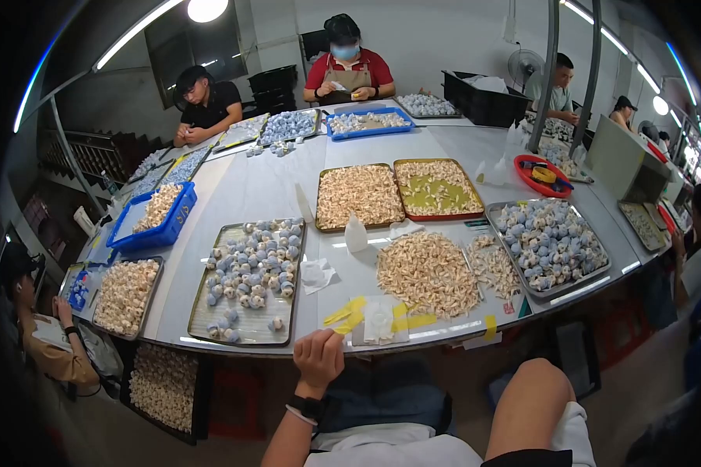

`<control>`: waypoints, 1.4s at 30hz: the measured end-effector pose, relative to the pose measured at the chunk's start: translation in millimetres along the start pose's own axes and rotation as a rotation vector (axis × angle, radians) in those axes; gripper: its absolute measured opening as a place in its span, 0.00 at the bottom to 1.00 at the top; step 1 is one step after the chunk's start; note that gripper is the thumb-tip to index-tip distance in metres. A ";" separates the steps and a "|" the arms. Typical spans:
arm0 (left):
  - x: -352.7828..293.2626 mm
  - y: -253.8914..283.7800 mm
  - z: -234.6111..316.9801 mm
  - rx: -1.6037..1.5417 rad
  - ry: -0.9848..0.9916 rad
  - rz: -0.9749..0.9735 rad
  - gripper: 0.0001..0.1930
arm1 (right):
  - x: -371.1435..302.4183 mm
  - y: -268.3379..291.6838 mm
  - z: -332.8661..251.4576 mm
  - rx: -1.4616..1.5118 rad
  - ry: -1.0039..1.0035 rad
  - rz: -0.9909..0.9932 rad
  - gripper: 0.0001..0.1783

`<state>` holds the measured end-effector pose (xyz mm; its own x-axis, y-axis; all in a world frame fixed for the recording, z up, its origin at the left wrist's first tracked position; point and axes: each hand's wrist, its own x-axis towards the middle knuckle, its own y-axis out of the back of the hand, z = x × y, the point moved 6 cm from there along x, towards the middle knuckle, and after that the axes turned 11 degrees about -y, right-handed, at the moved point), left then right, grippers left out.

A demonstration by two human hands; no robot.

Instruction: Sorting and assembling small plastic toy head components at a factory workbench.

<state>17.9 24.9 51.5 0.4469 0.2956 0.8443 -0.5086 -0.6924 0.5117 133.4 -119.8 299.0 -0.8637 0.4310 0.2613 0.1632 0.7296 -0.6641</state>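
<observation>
My left hand, with a dark band and a light band at the wrist, is at the table's near edge with its fingers curled closed. Its fingertips are close to a strip of yellow tape; whether they hold anything is hidden. Beside the tape lies a white paper sheet with a small clear piece on it. Further in is a heap of small cream pieces. To the left, a metal tray holds blue-and-white round pieces. My right arm shows bent at the lower right, but its hand is out of view.
Another tray of blue-and-white pieces stands right. Two trays of cream pieces lie beyond the heap, near a white squeeze bottle. A red basin and a blue bin stand further off. Several people sit around the table.
</observation>
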 end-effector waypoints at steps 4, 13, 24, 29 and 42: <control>0.3 0.1 -1.9 0.016 -0.009 -0.003 0.06 | 0.9 1.7 0.0 0.039 0.021 -0.015 0.33; -2.3 -1.1 -1.5 0.010 -0.005 0.003 0.07 | 2.6 4.2 -2.5 0.044 0.035 0.002 0.33; -1.4 -2.7 0.7 0.012 0.000 0.010 0.07 | -3.3 3.9 -4.9 0.105 0.056 -0.033 0.33; 0.9 -2.5 0.8 0.010 -0.004 0.009 0.07 | -7.0 3.2 -4.7 0.123 0.066 -0.032 0.33; -1.0 -4.4 -0.2 0.009 0.004 0.004 0.07 | -6.8 2.6 -4.9 0.134 0.076 -0.048 0.34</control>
<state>19.5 27.9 48.4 0.4420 0.2949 0.8471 -0.5036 -0.7000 0.5064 142.0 -118.2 298.9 -0.8295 0.4401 0.3439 0.0531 0.6751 -0.7358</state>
